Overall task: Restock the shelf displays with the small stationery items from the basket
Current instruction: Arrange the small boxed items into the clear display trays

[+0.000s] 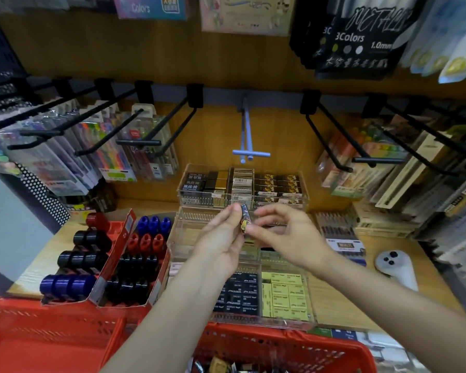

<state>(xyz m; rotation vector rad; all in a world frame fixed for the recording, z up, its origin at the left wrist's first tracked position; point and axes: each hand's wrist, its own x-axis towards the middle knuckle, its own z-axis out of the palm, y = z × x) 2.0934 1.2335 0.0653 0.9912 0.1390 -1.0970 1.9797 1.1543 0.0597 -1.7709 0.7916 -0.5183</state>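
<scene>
My left hand (pixel 221 235) and my right hand (pixel 285 232) meet above the clear acrylic display trays (pixel 183 232). Between their fingertips they pinch one small dark eraser (pixel 244 219) with a gold print, held upright on its end. Behind them the top tray tier (pixel 242 187) holds rows of dark and gold small boxes. The lower tier carries black packs (pixel 240 294) and yellow packs (pixel 285 297). At the bottom edge the red plastic basket (pixel 277 345) shows several small items inside.
Red cardboard display boxes (pixel 113 254) with black, red and blue round items stand to the left. Black peg hooks (pixel 178 125) with pen packs jut out above. Boxed pens (pixel 342 232) and a white controller (pixel 396 267) lie at the right on the wooden shelf.
</scene>
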